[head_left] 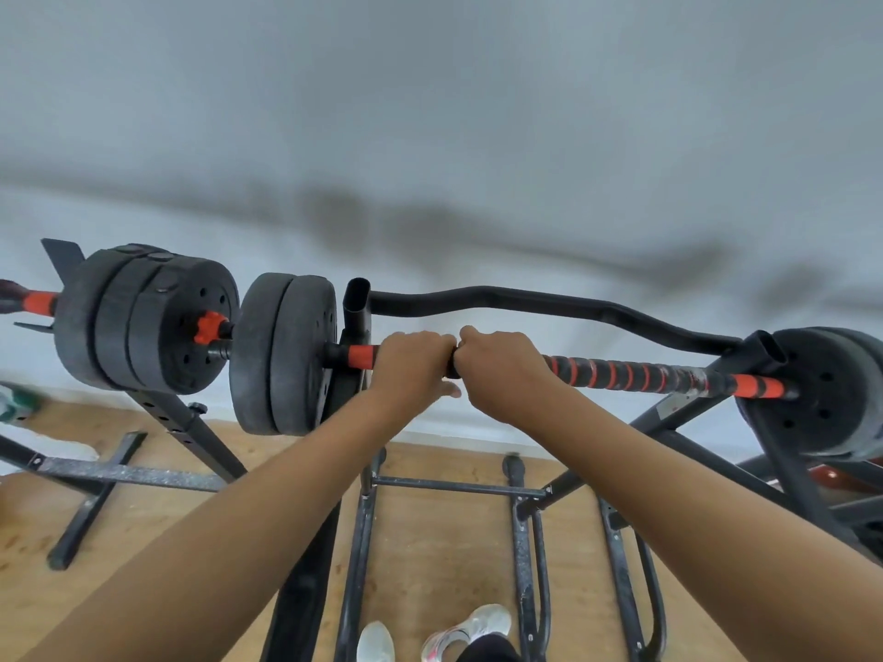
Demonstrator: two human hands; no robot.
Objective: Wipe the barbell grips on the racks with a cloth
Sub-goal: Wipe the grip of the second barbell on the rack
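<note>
Head: hands (413,363) (501,370) (adjacent), bare grip (621,375) rightward

Black rack (357,305) cradles the red-striped barbell (621,375).

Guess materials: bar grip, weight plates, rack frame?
Bar grip: spiral black-and-orange wrap, likely rubber or tape, matte, scuffed whitish near its right end. Weight plates: matte black, grainy shell, probably plastic or rubber coated. Rack frame: black painted hollow tube, likely steel; paint speckled.

I see left hand (412,371) and right hand (502,372) bare, forearms (248,513) bare too; white trainers (470,630), pink-red marks on the right one; dark trouser cuff (488,654).
</note>
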